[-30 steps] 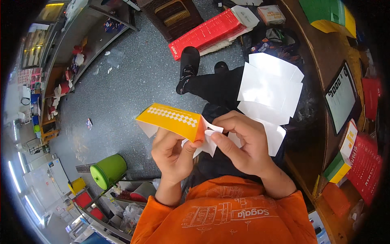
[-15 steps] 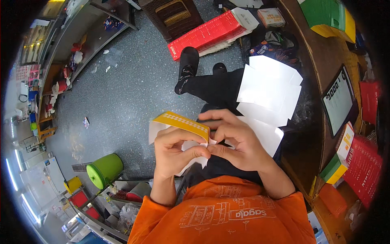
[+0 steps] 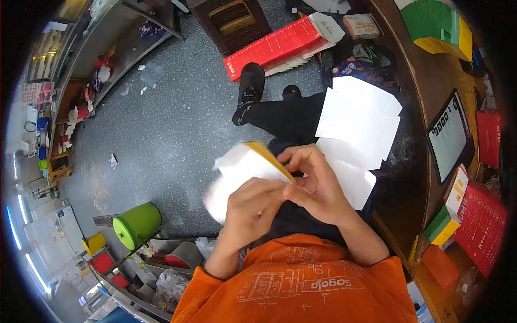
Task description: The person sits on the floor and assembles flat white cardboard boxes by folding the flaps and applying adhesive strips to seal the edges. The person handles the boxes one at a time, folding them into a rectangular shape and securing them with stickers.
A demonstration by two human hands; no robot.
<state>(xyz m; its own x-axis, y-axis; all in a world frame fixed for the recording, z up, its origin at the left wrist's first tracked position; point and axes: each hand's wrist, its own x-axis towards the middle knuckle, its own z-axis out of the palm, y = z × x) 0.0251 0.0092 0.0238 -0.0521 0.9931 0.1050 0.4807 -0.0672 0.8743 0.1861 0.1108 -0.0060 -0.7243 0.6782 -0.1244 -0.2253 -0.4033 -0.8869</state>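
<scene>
A yellow-and-white paperboard box (image 3: 245,167) hangs over my lap, its white side mostly facing up and its left part smeared by motion. My left hand (image 3: 253,207) is closed on its lower edge. At its right end my right hand (image 3: 318,188) pinches the yellow edge between thumb and fingers. The two hands almost meet there, and the fingertips partly hide each other. On my right leg, just beyond the right hand, lies an unfolded white cardboard blank (image 3: 358,124) with flaps and creases.
Red folded cartons (image 3: 280,46) lie on the floor ahead, beside a brown woven stool (image 3: 229,24). A lidded green bin (image 3: 137,225) stands at left. The wooden table (image 3: 425,102) at right carries a tablet (image 3: 451,134) and red, green and yellow boxes (image 3: 439,29). Metal shelving (image 3: 126,48) runs along the left.
The box has turned so its white side shows instead of the yellow panel. My left hand has moved right and toward me; the right hand stays at the box's right end.
</scene>
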